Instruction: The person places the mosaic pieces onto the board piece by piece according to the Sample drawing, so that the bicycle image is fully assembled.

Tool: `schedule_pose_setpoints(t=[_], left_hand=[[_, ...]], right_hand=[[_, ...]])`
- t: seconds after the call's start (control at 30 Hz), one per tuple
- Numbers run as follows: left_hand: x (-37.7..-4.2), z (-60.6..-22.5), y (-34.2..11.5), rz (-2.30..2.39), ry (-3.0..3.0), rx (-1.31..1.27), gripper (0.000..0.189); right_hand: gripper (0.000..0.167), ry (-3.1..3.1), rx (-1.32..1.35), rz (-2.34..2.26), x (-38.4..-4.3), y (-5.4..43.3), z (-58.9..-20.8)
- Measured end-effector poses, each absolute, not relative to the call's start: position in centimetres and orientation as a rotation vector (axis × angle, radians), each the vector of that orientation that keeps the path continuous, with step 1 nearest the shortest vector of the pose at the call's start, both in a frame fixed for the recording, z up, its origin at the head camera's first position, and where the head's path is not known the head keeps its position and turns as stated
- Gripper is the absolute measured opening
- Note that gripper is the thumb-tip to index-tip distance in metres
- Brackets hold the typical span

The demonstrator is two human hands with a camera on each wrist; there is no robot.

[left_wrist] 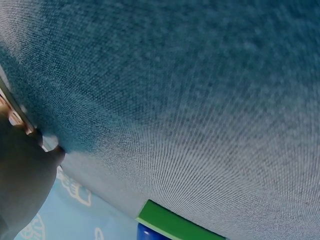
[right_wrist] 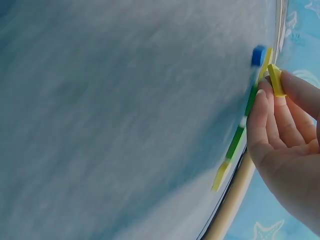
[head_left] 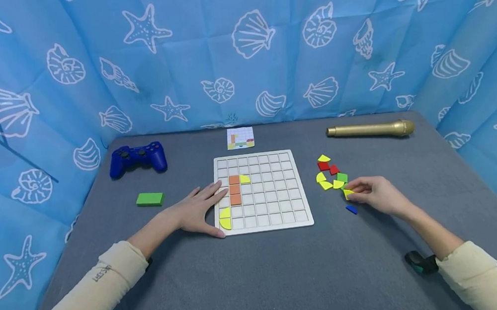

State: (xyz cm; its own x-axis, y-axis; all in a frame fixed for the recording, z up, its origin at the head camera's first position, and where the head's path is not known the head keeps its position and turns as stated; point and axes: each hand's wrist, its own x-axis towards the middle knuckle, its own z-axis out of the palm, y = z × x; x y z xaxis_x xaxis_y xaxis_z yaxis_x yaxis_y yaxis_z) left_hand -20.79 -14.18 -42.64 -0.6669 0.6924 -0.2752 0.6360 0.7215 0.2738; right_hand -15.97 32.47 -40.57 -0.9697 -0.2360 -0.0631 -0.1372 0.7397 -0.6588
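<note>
A white grid board lies mid-table. In it sit a column of orange squares, a yellow quarter-round piece beside the top one, and two yellow pieces forming a half-round at lower left. My left hand rests spread at the board's left edge, fingertips over its rim. Right of the board, my right hand pinches a yellow piece between thumb and fingers. Around it lie yellow pieces, red pieces, green pieces and a blue piece.
A small pattern card lies behind the board. At the back left is a blue game controller, with a green block in front of it. The gold microphone lies at the back right. A blue curtain hangs behind the table.
</note>
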Motion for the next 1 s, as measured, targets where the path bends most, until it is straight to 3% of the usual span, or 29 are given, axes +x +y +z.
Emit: schedule_pose_setpoints(t=[0.47, 1.0], left_hand=[[-20.8, -42.8, -14.3, 0.218, 2.564, 1.024, 0.115], [-20.9, -42.7, -14.2, 0.206, 2.569, 1.022, 0.116]], right_hand=[[0.039, 2.536, -0.165, -1.323, -17.6, 27.5, -40.6], [0.031, 2.459, -0.286, -1.322, -19.0, 21.4, -40.6]])
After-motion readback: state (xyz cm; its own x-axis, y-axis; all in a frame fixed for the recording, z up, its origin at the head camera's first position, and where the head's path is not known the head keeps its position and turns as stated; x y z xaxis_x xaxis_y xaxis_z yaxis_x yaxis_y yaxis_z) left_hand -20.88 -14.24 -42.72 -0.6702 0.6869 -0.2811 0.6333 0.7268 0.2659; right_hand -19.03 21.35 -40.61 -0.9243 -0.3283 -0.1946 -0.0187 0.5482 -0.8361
